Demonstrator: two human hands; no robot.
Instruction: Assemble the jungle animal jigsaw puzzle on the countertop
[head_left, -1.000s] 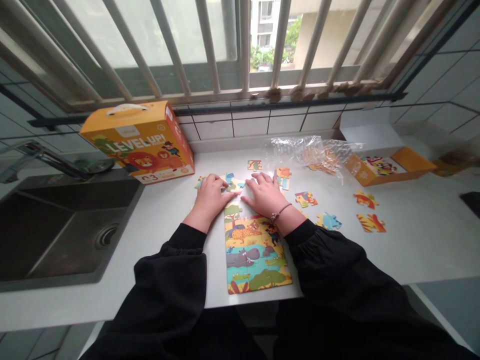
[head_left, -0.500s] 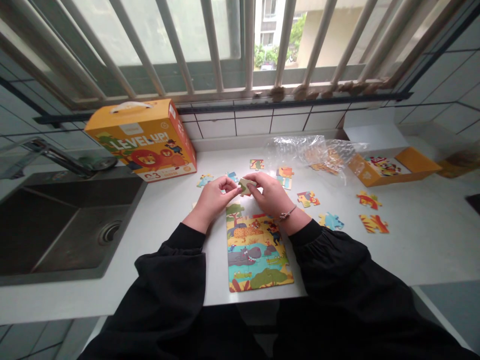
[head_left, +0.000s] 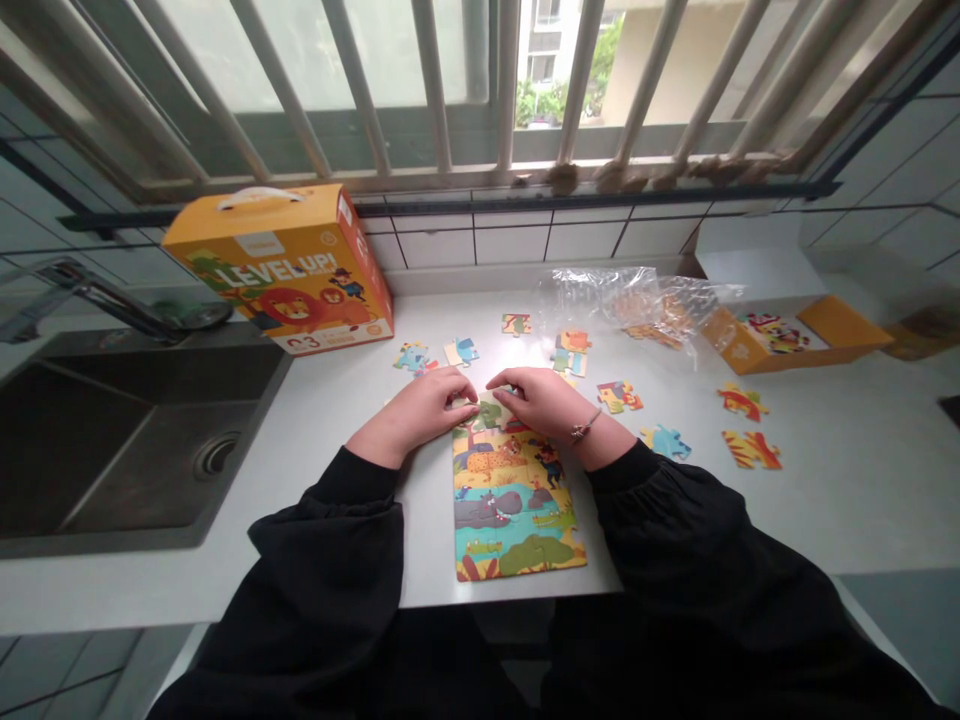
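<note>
A partly assembled jigsaw puzzle (head_left: 517, 500) with a hippo, a leopard and crocodiles lies flat on the counter in front of me. At its top edge a green and cream puzzle piece (head_left: 491, 413) rests between my hands. My left hand (head_left: 427, 408) is curled at the puzzle's top left corner, thumb and fingertips closed in against the piece's left side. From the right, my right hand (head_left: 544, 402) pinches the same piece, with its thumb on it and its fingers curled over the far edge. My fingers partly hide the top row.
Loose puzzle pieces (head_left: 741, 402) lie around the hands, several to the right. Behind are a clear plastic bag (head_left: 645, 300) with pieces and an open orange box (head_left: 795, 345). A carton (head_left: 285, 280) stands back left beside the sink (head_left: 150, 440); a barred window (head_left: 442, 90) is ahead.
Both hands have come down and nearer with the puzzle piece, from above the counter behind the puzzle to its top edge. The piece now lies against the assembled part. The view has shifted slightly.
</note>
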